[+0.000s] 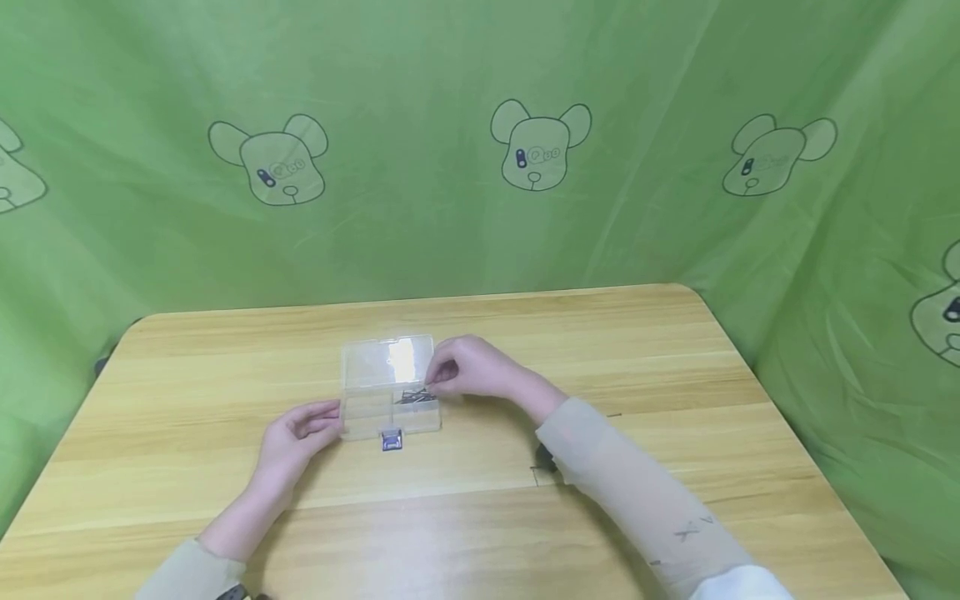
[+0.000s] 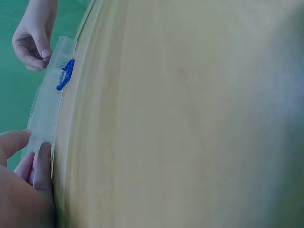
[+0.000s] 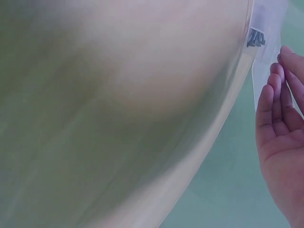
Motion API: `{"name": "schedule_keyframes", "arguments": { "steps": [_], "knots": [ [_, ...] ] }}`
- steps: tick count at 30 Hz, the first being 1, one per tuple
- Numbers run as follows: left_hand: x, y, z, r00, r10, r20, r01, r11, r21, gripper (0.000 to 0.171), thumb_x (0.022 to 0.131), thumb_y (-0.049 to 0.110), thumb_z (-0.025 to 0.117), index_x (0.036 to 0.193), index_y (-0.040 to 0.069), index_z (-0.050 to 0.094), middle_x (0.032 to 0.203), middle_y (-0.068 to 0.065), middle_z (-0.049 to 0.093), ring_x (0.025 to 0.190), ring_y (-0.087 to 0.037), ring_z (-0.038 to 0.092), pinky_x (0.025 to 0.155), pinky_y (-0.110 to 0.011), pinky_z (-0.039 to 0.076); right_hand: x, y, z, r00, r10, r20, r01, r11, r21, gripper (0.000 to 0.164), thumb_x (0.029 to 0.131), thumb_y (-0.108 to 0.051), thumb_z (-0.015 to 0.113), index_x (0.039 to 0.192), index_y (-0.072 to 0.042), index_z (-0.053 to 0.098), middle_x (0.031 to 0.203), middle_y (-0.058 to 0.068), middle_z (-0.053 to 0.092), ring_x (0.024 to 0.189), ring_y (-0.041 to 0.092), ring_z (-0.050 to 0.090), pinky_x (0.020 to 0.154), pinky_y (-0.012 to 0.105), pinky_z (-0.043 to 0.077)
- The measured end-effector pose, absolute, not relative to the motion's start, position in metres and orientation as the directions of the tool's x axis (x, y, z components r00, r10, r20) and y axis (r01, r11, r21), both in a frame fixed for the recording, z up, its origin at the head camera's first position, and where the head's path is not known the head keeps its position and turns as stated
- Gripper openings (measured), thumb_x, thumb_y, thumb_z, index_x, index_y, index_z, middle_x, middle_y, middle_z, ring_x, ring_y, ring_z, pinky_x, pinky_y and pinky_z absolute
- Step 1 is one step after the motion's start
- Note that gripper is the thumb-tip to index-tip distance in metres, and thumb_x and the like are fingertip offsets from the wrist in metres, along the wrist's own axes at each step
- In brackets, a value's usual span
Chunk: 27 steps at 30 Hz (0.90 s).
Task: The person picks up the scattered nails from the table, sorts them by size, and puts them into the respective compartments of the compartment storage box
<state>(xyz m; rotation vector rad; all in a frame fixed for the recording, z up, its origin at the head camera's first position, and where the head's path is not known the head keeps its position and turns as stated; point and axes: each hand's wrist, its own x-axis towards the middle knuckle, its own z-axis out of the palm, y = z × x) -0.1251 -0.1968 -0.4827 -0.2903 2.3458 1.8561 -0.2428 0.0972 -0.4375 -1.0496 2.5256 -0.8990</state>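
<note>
Clear box (image 1: 367, 410), pinched at one end by the left hand (image 1: 292, 437), could spill dark fasteners (image 1: 417, 397) if the right hand (image 1: 474, 367), fingertips together, any load unclear, knocks the open lid (image 1: 366, 365).

Clear box (image 1: 367, 408), lid (image 1: 366, 365) open; dark screws (image 1: 417, 397) inside

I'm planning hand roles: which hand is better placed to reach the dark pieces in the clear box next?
Probably the right hand: it is beside the dark pieces, while the left hand holds the opposite side of the clear box.
</note>
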Motion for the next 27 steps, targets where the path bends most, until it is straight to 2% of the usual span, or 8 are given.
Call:
{"name": "schedule_keyframes", "arguments": {
  "steps": [27],
  "knots": [
    [-0.124, -0.197, -0.481, -0.969, -0.06, -0.238, -0.246, 0.215, 0.945, 0.051, 0.1, 0.01, 0.073, 0.146, -0.004, 0.056, 0.147, -0.024, 0.063, 0.097, 0.013, 0.066, 0.094, -0.003, 0.051, -0.232, 0.182, -0.428, -0.767, -0.64, 0.049, -0.529, 0.587, -0.613, 0.01, 0.09, -0.006, 0.083, 0.099, -0.008, 0.081, 0.097, 0.003, 0.077, 0.09, 0.013, 0.07, 0.087, 0.027, 0.063]
  ]
}}
